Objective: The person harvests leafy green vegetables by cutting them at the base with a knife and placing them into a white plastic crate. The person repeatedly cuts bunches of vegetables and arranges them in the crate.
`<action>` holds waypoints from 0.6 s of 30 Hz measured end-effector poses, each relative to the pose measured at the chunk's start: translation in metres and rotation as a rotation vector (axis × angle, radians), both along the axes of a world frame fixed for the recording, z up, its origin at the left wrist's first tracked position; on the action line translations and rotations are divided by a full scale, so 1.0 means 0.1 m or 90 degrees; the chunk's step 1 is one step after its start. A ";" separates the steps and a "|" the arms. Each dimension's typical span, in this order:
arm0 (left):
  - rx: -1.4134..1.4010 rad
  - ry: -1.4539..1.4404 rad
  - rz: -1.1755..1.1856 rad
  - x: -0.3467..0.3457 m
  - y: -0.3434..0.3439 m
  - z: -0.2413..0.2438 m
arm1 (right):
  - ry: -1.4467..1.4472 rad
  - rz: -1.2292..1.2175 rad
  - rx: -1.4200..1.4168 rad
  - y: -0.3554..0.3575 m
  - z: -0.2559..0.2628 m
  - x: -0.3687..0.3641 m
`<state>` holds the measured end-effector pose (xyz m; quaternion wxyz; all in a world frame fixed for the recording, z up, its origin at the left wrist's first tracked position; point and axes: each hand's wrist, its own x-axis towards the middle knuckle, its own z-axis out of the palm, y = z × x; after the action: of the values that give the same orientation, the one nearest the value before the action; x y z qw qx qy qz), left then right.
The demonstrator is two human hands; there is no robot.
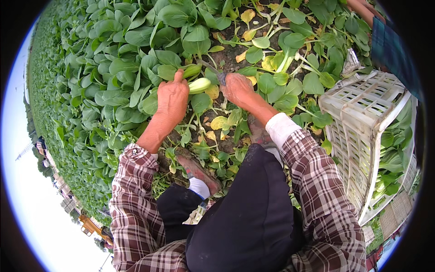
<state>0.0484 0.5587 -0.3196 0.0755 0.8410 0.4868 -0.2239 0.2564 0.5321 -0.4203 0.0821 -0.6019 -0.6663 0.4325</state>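
Observation:
My left hand (173, 97) is closed around a cut bok choy (199, 85). Its pale green base sticks out to the right of my fingers. The index finger stretches forward against another bok choy (192, 70), still among the leaves of the dense row. In my right hand (239, 89) is a hand tool with a dark wrapped grip (222, 79). Its thin metal shaft (207, 66) reaches up and left toward the plant bases; leaves hide its working end. Both hands are low over the bed, a short gap apart.
Loose and yellowed leaves (220, 122) litter the soil around my shoes (198, 171). On the right a white plastic crate (353, 102) lies tilted, with bok choy (390, 159) inside. Another person's dark plaid sleeve (390, 56) is at the upper right. Uncut bok choy (112, 68) covers the left.

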 end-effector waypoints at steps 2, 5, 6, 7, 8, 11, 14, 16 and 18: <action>0.017 -0.058 0.024 -0.08 -0.02 -0.04 | -0.011 0.045 -0.003 0.06 -0.04 0.01; 0.031 -0.126 0.063 -0.21 -0.07 -0.10 | -0.027 0.091 -0.102 0.17 0.00 -0.02; 0.035 -0.143 0.064 -0.25 -0.07 -0.14 | -0.026 0.093 -0.148 0.24 0.04 -0.04; 0.039 -0.158 0.065 -0.27 -0.07 -0.16 | -0.023 0.095 -0.193 0.31 0.08 -0.07; 0.029 -0.169 0.085 -0.28 -0.08 -0.18 | -0.020 0.097 -0.238 0.38 0.12 -0.10; 0.013 -0.198 0.123 -0.29 -0.07 -0.19 | -0.063 0.112 -0.342 0.53 0.19 -0.22; 0.023 -0.211 0.121 -0.25 -0.08 -0.18 | -0.049 0.084 -0.273 0.43 0.07 -0.22; 0.031 -0.203 0.125 -0.22 -0.12 -0.17 | -0.048 0.086 -0.270 0.35 0.09 -0.19; 0.036 -0.194 0.128 -0.24 -0.20 -0.15 | -0.065 0.115 -0.280 0.27 0.15 -0.17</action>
<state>0.0246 0.5388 -0.3347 0.1465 0.8139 0.5576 -0.0717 0.2391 0.5591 -0.4054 -0.1236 -0.5645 -0.6106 0.5415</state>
